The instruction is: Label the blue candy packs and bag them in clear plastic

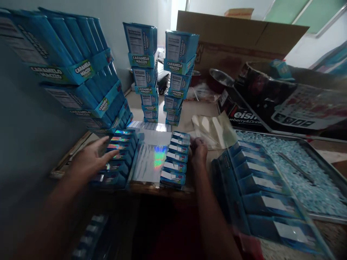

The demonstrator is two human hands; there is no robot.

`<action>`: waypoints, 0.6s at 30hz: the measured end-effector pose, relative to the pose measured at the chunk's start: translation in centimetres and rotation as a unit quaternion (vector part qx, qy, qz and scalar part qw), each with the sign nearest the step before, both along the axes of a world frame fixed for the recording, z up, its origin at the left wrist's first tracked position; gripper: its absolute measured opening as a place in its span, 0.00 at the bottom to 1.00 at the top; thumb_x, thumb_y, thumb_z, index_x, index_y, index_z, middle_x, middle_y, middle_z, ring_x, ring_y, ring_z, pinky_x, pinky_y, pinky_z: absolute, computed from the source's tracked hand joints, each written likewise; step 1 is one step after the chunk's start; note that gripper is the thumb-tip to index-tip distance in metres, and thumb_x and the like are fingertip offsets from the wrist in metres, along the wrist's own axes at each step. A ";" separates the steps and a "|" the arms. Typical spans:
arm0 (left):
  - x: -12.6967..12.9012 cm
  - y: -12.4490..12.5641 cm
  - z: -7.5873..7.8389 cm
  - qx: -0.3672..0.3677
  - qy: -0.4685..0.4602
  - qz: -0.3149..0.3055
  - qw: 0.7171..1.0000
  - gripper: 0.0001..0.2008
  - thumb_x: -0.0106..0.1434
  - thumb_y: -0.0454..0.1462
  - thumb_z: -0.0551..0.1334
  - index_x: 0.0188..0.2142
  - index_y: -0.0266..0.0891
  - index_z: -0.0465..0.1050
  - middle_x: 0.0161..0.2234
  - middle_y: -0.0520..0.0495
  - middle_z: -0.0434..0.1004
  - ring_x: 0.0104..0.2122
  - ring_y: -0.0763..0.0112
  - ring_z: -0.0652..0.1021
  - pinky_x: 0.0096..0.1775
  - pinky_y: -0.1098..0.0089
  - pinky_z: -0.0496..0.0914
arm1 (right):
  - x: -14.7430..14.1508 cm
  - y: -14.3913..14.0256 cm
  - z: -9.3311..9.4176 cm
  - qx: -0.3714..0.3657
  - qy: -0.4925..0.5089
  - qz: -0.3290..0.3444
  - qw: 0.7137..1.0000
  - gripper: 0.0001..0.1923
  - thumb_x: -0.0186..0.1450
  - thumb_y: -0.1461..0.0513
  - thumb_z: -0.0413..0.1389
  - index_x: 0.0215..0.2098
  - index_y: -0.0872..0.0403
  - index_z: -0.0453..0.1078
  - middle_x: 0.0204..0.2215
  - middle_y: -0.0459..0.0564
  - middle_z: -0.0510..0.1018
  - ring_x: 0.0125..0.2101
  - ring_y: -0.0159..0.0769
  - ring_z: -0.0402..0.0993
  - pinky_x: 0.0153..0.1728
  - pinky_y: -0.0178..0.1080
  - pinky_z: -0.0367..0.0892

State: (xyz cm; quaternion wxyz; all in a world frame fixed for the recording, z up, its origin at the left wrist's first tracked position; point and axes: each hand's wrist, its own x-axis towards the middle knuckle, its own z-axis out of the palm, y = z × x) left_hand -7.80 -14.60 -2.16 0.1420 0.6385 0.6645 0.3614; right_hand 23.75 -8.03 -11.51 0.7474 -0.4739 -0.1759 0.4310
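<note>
My left hand [90,159] is at the left, thumb and fingers spread, its fingertips at a row of blue candy packs [118,155] with shiny tops. A clear plastic sheet [148,159] with a rainbow glare lies between that row and a second row of blue packs [175,157] with white labels. My right hand [199,150] is beside the far right end of this second row, its fingers curled. What it pinches, if anything, is too dark to make out.
Tall stacks of blue "Caramelo Macizo" boxes [143,59] stand behind and left. At right are a film-wrapped display of packs [260,180], a metal tray [306,139] of light-blue candies with tongs [296,168], clear bags [213,130] and cardboard boxes [233,39].
</note>
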 end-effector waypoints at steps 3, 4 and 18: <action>5.0 -3.3 -1.5 0.010 0.036 -0.076 0.996 0.42 0.59 0.51 0.69 0.69 0.46 0.59 0.68 0.42 0.65 0.67 0.47 0.68 0.65 0.49 0.65 | -0.3 -0.4 -1.2 0.026 -0.001 0.042 0.999 0.15 0.54 0.55 0.62 0.31 0.49 0.59 0.23 0.35 0.68 0.24 0.28 0.67 0.28 0.31 0.63; 7.5 -4.7 -2.9 -0.014 0.004 -0.123 0.992 0.55 0.51 0.50 0.75 0.73 0.46 0.52 0.69 0.39 0.63 0.66 0.45 0.69 0.63 0.49 0.68 | -0.4 -0.5 -1.5 0.031 -0.005 0.051 0.998 0.16 0.54 0.54 0.62 0.32 0.49 0.60 0.23 0.34 0.66 0.23 0.27 0.65 0.27 0.31 0.62; 14.4 -14.4 -6.5 0.149 0.042 -0.056 0.986 0.53 0.55 0.36 0.71 0.74 0.49 0.45 0.66 0.33 0.62 0.63 0.40 0.70 0.57 0.49 0.74 | -4.0 -6.0 3.7 -0.005 -0.137 0.063 0.989 0.14 0.65 0.48 0.55 0.36 0.48 0.61 0.27 0.37 0.69 0.27 0.31 0.66 0.30 0.33 0.63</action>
